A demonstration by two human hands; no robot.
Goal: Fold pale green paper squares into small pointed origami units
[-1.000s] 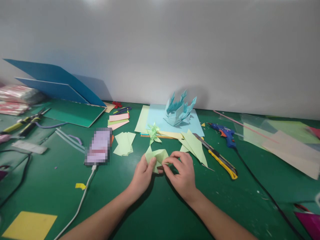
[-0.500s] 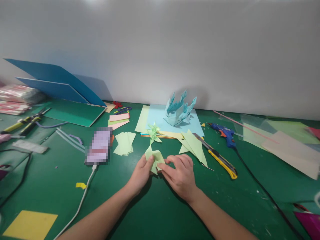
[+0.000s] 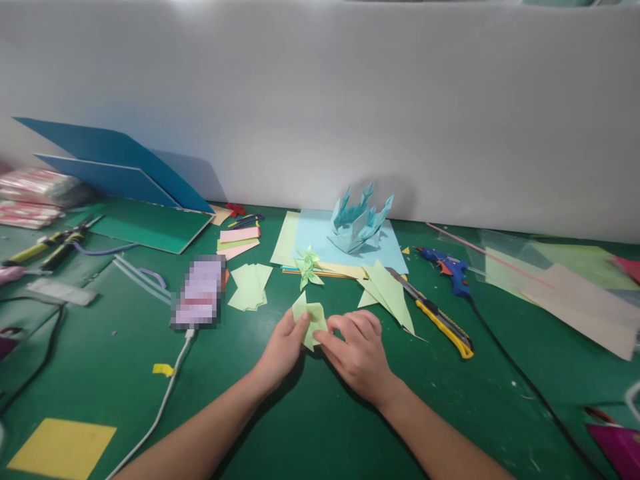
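Between two hands, a small folded paper (image 3: 316, 316) with one sharp peak

Over the near middle of the green table (image 3: 320, 427), as the head view shows, the folded paper sits between the left hand (image 3: 281, 343) and the right hand (image 3: 359, 350). It is pale yellow-green and plain – a narrow peak rises at its upper left, a squarer flap stands to the right, and a small tip points down at the lower edge. Creases part the flap from the peak, and the hollow between looks slightly shaded. The left grip is closed on it, thumb pressed flat across the front; the right grip is narrow, a fingertip laid on the lower right edge – what the hidden fingers do behind, I cannot tell. Just beyond lies a star-shaped green paper flower (image 3: 309, 268), apart from the piece in hand.
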